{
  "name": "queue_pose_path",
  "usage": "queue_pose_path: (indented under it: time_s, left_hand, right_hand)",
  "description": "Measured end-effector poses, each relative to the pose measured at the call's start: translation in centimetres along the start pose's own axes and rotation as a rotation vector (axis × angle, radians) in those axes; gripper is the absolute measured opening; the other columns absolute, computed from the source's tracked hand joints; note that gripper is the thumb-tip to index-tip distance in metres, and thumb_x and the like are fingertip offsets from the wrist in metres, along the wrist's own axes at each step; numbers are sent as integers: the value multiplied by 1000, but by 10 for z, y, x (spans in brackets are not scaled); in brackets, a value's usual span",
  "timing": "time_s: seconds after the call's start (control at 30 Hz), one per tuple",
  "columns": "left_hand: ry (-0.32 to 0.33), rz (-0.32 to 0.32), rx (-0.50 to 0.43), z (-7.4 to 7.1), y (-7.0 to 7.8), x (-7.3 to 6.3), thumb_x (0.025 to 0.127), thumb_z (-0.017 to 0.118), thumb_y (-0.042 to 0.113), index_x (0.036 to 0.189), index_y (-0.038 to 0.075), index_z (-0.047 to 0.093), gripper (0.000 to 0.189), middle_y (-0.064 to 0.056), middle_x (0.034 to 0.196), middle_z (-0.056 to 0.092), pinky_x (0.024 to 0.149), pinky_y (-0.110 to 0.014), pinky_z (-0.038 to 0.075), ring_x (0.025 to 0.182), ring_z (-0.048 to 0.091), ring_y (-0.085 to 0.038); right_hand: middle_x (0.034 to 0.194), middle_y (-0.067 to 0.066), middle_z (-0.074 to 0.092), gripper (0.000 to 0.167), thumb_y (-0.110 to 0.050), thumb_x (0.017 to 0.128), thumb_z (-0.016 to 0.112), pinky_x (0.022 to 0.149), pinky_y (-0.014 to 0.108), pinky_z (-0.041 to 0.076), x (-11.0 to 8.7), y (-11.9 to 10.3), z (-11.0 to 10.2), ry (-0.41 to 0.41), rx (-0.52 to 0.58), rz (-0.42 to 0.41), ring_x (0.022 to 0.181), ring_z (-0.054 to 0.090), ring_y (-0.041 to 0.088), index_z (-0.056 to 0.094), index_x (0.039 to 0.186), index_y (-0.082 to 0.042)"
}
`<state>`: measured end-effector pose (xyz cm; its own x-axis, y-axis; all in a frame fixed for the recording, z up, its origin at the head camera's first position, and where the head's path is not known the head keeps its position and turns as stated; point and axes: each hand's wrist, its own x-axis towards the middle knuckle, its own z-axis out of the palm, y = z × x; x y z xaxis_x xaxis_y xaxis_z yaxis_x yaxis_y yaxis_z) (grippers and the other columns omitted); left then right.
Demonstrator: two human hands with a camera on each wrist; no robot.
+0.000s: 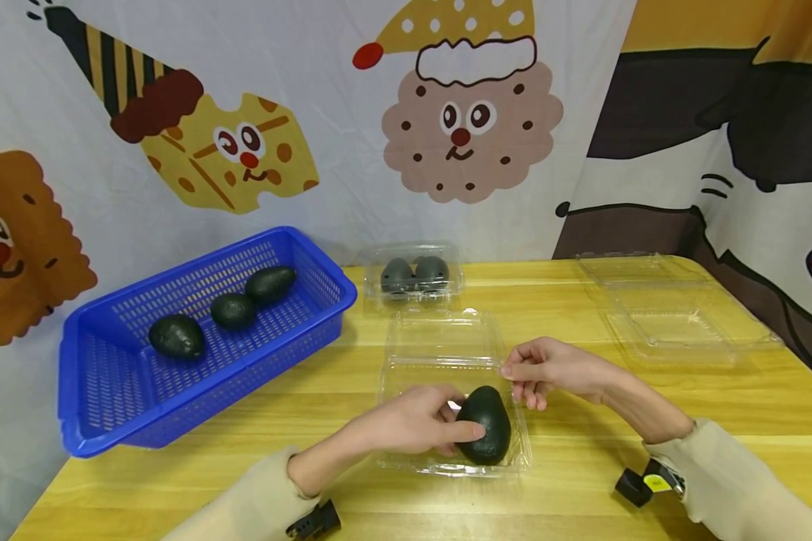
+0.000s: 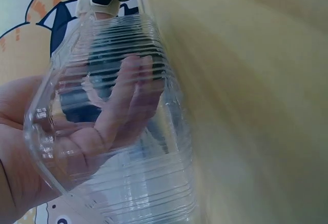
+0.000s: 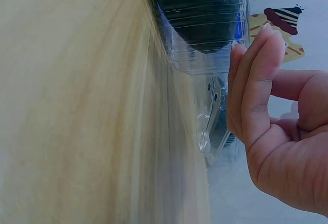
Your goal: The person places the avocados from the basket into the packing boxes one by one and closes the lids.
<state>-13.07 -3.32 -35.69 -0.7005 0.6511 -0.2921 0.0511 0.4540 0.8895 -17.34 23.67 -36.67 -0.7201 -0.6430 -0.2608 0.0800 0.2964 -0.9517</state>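
Note:
A dark green avocado [image 1: 486, 428] lies in the right half of an opened clear plastic clamshell box [image 1: 406, 458]. My left hand [image 1: 422, 421] reaches into the box and holds the avocado from its left side, thumb on top. In the left wrist view, the left hand's fingers [image 2: 120, 98] show through the ribbed plastic wall beside the dark fruit. My right hand [image 1: 548, 372] is at the box's right rim, near the lid hinge. In the right wrist view, its fingertips [image 3: 271, 42] meet the rim, with the fingers fairly straight and the thumb behind them.
A blue perforated basket [image 1: 243, 376] at the left holds three avocados [image 1: 233, 310]. Behind the open box stands a closed clear box [image 1: 456, 282] with two avocados inside. Opened clear boxes [image 1: 677, 330] lie at the back right of the wooden table [image 1: 562, 496]. A printed cloth hangs behind.

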Motion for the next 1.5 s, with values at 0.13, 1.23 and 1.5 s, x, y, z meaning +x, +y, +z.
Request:
queue_pose_path:
  time_s: [0.13, 1.23, 1.5]
  left_hand:
    - [-17, -6, -4, 0, 0, 0, 96, 71, 27, 128, -2, 60, 45, -2, 81, 73, 59, -29, 55, 67, 72, -19]
    - [4, 47, 145, -29, 8, -11, 98, 67, 31, 139, -9, 51, 59, -5, 92, 70, 70, -31, 56, 77, 71, -22]
    - [7, 118, 89, -42, 8, -14, 100, 64, 25, 138, -11, 49, 55, -14, 102, 67, 76, -41, 59, 84, 70, -30]
  right_hand:
    - [81, 13, 65, 34, -18, 104, 59, 56, 23, 55, 0, 0, 0, 1, -5, -1, 61, 62, 11, 56, 105, 16]
    - [82, 14, 66, 34, -18, 104, 59, 56, 23, 55, -1, -1, 1, 10, 0, 7, 61, 62, 11, 56, 107, 16]
    - [82, 14, 66, 33, -17, 103, 60, 56, 22, 55, -1, -1, 1, 15, -2, 7, 61, 62, 11, 56, 107, 16]
